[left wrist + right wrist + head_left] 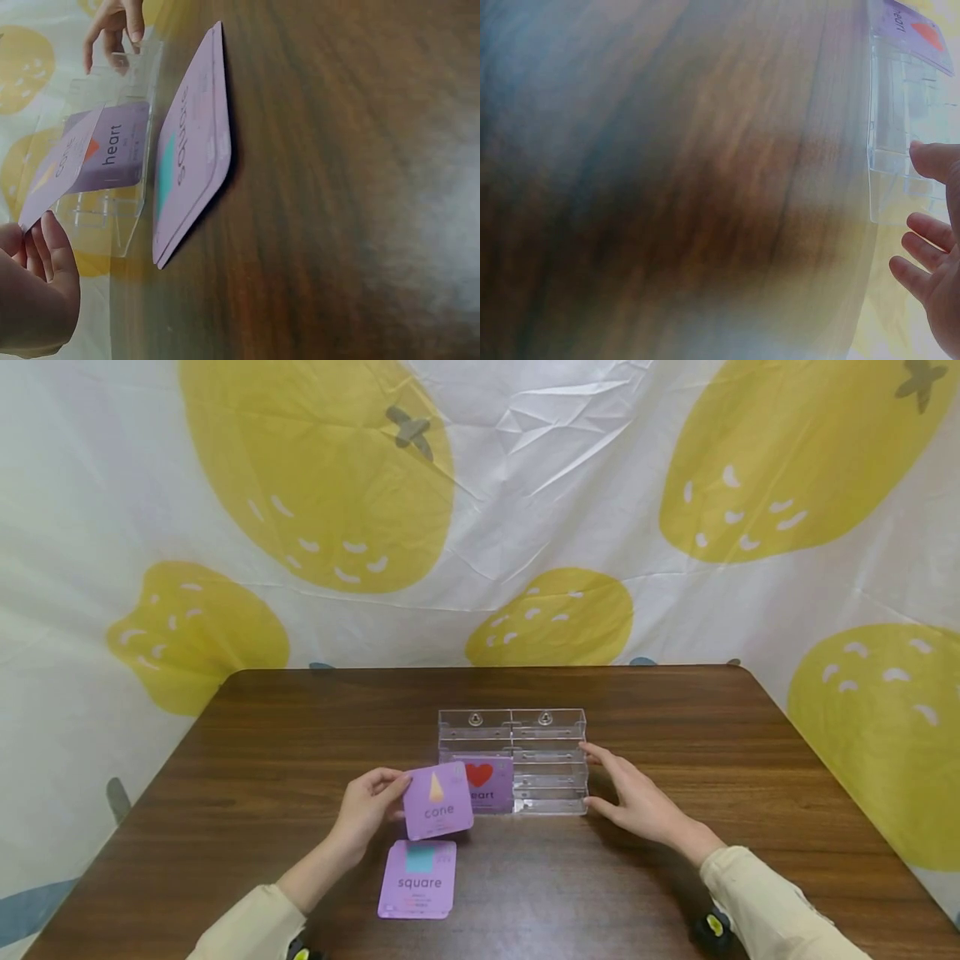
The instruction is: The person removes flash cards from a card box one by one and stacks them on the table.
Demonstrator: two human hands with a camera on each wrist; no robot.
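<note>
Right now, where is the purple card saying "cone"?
In the head view, just left of centre, the purple cone card is in the grip of the left hand, partly covering the purple heart card in the clear plastic rack.

Cone card [438, 802]: purple, yellow-orange cone
Heart card [493, 787]: purple, red heart
Square card [417, 885]: light purple, turquoise square
Card rack [551, 807]: clear
Desk [615, 893]: dark brown woodgrain
Cloth backdrop [525, 518]: white, big yellow fruit print
Sleeves [765, 893]: cream
</note>
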